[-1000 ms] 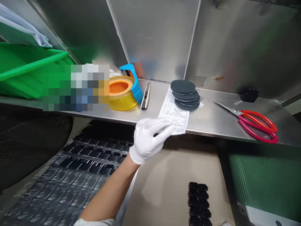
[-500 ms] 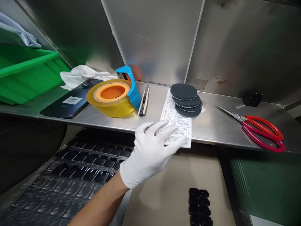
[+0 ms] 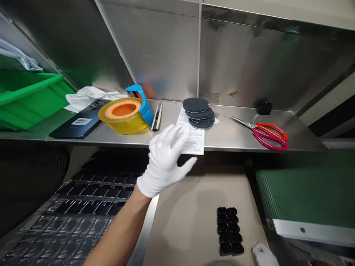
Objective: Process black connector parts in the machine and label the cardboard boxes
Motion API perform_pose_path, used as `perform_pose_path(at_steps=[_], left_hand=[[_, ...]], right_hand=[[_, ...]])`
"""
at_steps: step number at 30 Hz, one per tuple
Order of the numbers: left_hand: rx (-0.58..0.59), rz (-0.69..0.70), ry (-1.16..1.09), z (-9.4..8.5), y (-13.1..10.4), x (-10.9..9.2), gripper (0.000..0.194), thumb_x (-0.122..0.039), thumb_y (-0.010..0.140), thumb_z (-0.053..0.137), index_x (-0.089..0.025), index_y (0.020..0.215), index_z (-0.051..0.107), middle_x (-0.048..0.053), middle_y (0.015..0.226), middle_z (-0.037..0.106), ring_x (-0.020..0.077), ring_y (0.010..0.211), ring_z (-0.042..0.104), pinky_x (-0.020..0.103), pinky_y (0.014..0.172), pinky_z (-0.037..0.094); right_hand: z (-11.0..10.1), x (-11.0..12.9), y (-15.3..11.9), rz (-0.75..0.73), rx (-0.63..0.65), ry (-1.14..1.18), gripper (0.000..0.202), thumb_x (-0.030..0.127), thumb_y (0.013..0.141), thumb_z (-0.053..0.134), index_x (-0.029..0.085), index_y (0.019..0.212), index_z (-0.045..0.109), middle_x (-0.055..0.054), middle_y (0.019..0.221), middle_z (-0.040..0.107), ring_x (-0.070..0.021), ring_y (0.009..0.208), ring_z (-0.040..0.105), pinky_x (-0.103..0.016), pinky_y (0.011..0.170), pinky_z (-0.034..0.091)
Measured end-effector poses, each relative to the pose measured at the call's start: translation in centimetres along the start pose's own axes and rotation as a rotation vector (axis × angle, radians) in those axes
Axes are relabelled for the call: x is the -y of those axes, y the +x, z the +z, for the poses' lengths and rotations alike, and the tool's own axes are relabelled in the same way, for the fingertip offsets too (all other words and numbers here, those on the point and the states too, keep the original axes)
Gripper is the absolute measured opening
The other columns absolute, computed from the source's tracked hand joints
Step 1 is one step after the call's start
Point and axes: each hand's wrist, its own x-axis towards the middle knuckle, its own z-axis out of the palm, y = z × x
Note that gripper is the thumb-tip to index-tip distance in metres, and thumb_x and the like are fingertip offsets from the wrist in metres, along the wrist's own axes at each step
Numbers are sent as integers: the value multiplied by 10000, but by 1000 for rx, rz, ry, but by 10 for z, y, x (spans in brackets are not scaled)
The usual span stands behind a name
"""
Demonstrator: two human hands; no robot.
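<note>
My left hand [image 3: 166, 162], in a white glove, reaches in from the bottom left with its fingers spread and the thumb apart. Its fingertips lie over the near part of a printed label sheet [image 3: 195, 145] at the shelf's front edge; whether they touch it I cannot tell. Several round dark abrasive pads [image 3: 195, 105] rest stacked on the sheet's far end. At the bottom right edge shows part of my right hand [image 3: 264, 255], also gloved, its fingers curled together; anything inside them is hidden. Several small black parts [image 3: 229, 231] stand in two columns to its left.
On the metal shelf [image 3: 222, 138] are a phone [image 3: 80, 122], a tape roll in a blue dispenser [image 3: 124, 116], a utility knife [image 3: 157, 116] and red-handled scissors [image 3: 266, 133]. A green bin [image 3: 36, 99], a plastic tray of black pieces [image 3: 80, 207] and a green conveyor [image 3: 307, 188] flank the work surface.
My left hand has drawn back slightly from the label sheet, its thumb now off the paper. My right hand has come into view at the bottom right. The camera view has shifted right.
</note>
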Motion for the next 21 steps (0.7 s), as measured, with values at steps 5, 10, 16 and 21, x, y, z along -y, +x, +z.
perform_pose_path(at_steps=[5, 10, 16, 21], left_hand=[[-422, -235, -399, -22, -44, -58, 330, -141, 836, 721, -259, 1142, 757, 81, 1154, 756, 319, 1121, 710, 527, 993, 563], [166, -992, -718, 40, -175, -145, 228, -427, 906, 668, -221, 865, 757, 67, 889, 778, 267, 851, 740, 382, 777, 607], [751, -1255, -609, 111, -314, -166, 510, -703, 811, 569, -216, 661, 554, 48, 699, 657, 240, 750, 655, 315, 676, 524], [946, -1328, -617, 112, -326, -144, 411, -482, 890, 645, -189, 636, 509, -20, 572, 548, 118, 507, 514, 229, 496, 369]], right_hand=[[7, -1, -9, -105, 25, 64, 311, 419, 740, 605, 246, 505, 498, -17, 550, 592, -193, 575, 530, -306, 599, 414], [14, 5, -19, -126, -35, 193, 310, 401, 866, 653, 195, 642, 594, -4, 689, 642, -152, 669, 560, -274, 683, 470], [18, -20, -40, -90, -100, 271, 325, 423, 1008, 626, 189, 1230, 662, -83, 1273, 655, -221, 1076, 663, -396, 918, 592], [18, -31, -37, -172, -51, 241, 294, 432, 1013, 611, 211, 1194, 680, -80, 1266, 661, -208, 1058, 659, -375, 905, 591]])
